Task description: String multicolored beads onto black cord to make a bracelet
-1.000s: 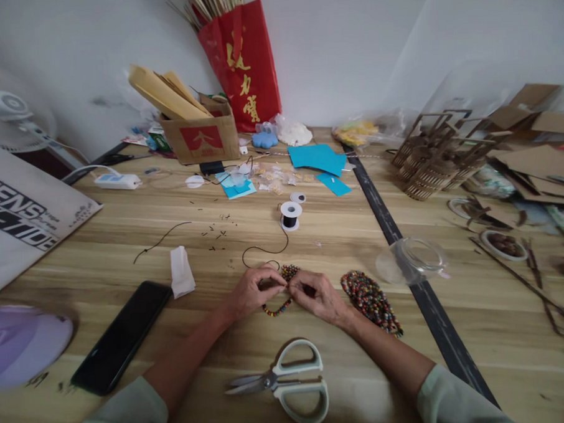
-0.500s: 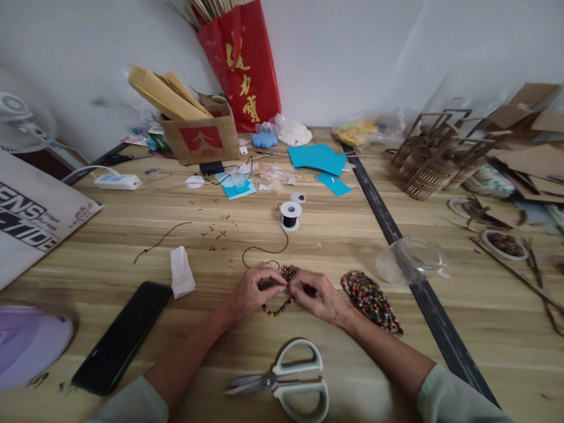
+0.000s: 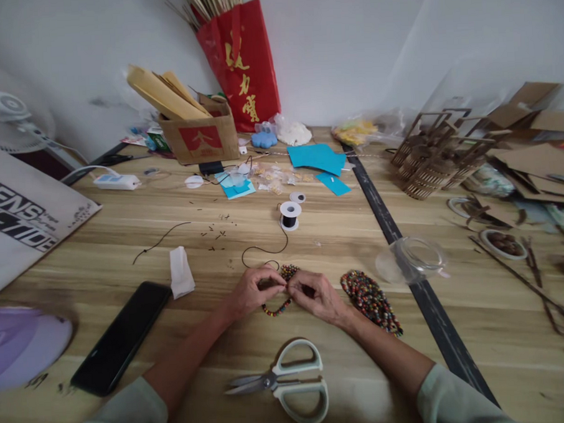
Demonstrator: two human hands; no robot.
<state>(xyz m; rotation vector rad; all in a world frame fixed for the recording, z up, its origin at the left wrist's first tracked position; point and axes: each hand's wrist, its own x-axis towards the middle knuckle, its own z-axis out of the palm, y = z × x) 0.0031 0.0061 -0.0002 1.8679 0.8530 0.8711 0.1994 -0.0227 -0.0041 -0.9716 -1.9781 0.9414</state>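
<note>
My left hand (image 3: 255,292) and my right hand (image 3: 317,293) meet over the table, thumbs and fingertips pinched together on a string of small multicoloured beads (image 3: 277,310). Part of the strand loops below the fingers, and more beads bunch up just behind them. The exact spot between the fingertips is too small to make out. Black cord (image 3: 253,249) runs from near my left hand back to a white spool (image 3: 290,216). Beside my right wrist lies a heap of bead strands (image 3: 371,302). Scissors (image 3: 280,382) with pale handles rest in front of my hands, blades to the left.
At left are a black phone (image 3: 123,337), a folded white tissue (image 3: 180,272) and a purple object (image 3: 29,347). A clear plastic container (image 3: 419,258) stands at right. Small woven baskets (image 3: 429,167), a cardboard box (image 3: 204,137) and a red bag (image 3: 245,69) stand farther back.
</note>
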